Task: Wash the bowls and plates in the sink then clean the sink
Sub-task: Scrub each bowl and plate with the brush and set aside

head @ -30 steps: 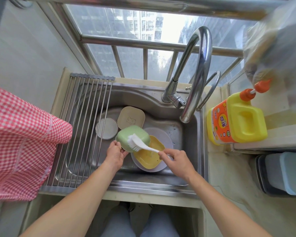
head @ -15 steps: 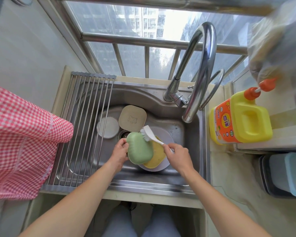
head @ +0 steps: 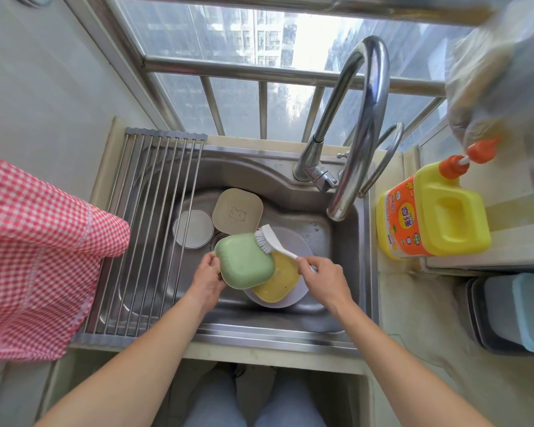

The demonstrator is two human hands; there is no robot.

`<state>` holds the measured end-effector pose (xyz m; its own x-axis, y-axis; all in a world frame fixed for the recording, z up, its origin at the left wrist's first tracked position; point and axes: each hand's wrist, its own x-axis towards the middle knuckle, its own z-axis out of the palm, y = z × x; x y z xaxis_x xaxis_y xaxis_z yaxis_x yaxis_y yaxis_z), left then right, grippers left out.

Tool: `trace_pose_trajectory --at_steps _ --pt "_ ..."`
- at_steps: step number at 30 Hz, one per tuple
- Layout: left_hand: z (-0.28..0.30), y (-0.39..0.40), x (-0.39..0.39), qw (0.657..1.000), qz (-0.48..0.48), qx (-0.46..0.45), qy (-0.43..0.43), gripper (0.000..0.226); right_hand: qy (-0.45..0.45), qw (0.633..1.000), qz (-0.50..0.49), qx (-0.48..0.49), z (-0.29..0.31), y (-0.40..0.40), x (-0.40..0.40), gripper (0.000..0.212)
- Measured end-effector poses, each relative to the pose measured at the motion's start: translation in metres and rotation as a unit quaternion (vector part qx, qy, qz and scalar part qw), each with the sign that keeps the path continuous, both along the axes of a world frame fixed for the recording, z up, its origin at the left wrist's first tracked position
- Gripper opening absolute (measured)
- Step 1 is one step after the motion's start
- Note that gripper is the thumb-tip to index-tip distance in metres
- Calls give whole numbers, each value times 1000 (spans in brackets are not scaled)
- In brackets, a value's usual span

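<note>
Left hand [head: 208, 280] grips the rounded-square pale green plastic bowl [head: 244, 260] by its left rim — thumb on the upper edge, fingers curled beneath; bowl is held tilted over the stainless steel sink [head: 346, 241], its underside turned up toward the camera.

Right hand [head: 324, 277] is closed round the handle of a white plastic dish brush [head: 272, 241]; bristle head rests against the upper right corner of the green bowl; handle runs down and right into the fist.

Beneath the green bowl: a yellow rounded-square bowl [head: 278, 283], sitting on a round white plate [head: 293, 241] on the sink floor; green bowl overlaps the yellow one's left part.

Further back in the basin: a beige rounded-square bowl [head: 238, 212], upside down, with a small bear figure on its base; just left of it a small round white dish [head: 193, 228], partly under the bars of the roll-up metal drying rack [head: 154, 217] spanning the sink's left side.

Curved chrome tap [head: 364, 131] arches over the basin — no water visible at the spout; yellow and orange detergent jug [head: 432, 214] stands on the counter to the right; red-and-white checked cloth [head: 40, 257] hangs at the left.
</note>
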<state>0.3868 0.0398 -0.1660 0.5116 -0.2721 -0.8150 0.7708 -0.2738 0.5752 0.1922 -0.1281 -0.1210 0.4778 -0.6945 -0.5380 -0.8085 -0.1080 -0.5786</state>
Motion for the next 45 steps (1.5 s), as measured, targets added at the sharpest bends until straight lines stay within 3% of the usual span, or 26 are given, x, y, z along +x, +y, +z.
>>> trace_pose_trajectory --at_steps 5,10,14,19,23,27,32,36,38,42,45 --pt "3 -5 2 998 53 -8 21 17 -55 991 114 51 10 3 -6 38" --pt "3 -8 2 998 53 -25 17 17 -52 998 7 -40 -2 0 -11 41" --pt "3 -9 4 998 56 -22 17 17 -107 984 142 3 1 7 -17 30" --pt "6 -11 7 995 93 -31 24 19 -107 994 4 -25 -5 11 -25 28" --pt "5 -11 7 993 102 -43 32 22 -89 994 54 -21 -7 19 -29 29" --pt "2 -1 0 999 39 -17 23 20 -20 998 -53 -13 -11 15 -23 40" --pt "2 10 -4 991 -135 20 5 18 34 998 -53 14 -13 12 -18 50" --pt "10 13 -7 955 -289 55 30 48 50 998 -42 7 -15 11 -16 48" --pt "13 9 -8 952 -302 51 17 64 53 998 -16 -2 -14 11 -15 46" --pt "2 -8 -5 939 -301 97 -131 68 50 999 17 -1 -16 8 -16 46" --pt "-1 -15 1 915 -368 113 -123 69 36 999 11 13 -16 5 -19 51"
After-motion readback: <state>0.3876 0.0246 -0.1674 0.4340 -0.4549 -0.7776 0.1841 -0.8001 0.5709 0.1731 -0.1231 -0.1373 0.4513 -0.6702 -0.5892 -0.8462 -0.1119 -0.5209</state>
